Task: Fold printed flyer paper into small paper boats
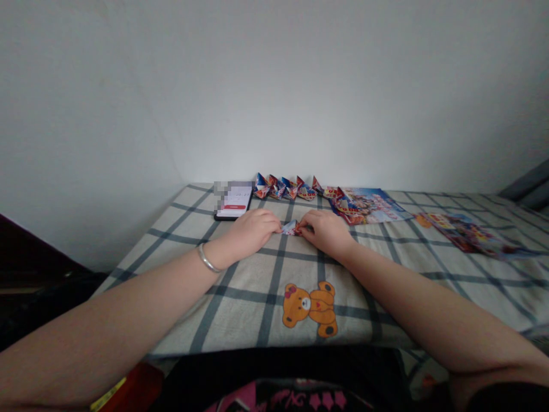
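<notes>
A small piece of folded printed paper (290, 228) is held between my two hands, just above or on the checked cloth. My left hand (258, 229), with a silver bangle at the wrist, pinches its left end. At the right end, the fingers of my right hand (322, 230) are closed on the same paper. Fingers cover both ends, so only the middle shows. Beyond my hands stands a row of folded paper shapes (289, 187) in red, blue and white print. One more folded shape (346, 205) lies to their right.
A phone (234, 200) with a lit screen lies at the back left. Printed sheets (381, 205) lie at the back right, and more colourful sheets (476, 233) farther right. The checked tablecloth (240, 309) carries a bear print. A white wall (300, 91) rises behind.
</notes>
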The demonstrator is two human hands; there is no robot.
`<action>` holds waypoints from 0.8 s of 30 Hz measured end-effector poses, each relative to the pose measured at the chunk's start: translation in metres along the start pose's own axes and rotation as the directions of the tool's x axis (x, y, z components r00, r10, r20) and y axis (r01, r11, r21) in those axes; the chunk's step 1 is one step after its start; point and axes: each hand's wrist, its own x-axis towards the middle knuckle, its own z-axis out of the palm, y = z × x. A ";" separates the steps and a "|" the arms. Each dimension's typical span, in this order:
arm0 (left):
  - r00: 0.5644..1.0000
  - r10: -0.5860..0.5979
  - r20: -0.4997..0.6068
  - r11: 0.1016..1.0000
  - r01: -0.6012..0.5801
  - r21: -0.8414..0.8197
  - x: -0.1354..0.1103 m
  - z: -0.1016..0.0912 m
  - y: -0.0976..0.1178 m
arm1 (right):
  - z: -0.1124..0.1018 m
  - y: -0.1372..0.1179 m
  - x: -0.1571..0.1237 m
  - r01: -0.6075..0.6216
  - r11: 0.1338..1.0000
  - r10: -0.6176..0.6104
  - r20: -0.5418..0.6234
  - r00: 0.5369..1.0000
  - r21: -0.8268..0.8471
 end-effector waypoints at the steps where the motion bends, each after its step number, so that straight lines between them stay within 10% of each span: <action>1: 1.000 0.029 0.013 0.999 -0.029 0.016 0.000 -0.001 0.001 | 0.000 0.000 0.000 -0.004 1.000 0.004 -0.001 1.000 -0.008; 24: 0.990 -0.040 0.135 0.999 0.037 0.023 -0.003 -0.020 0.009 | -0.007 0.024 -0.006 0.188 0.981 -0.190 0.042 0.981 0.047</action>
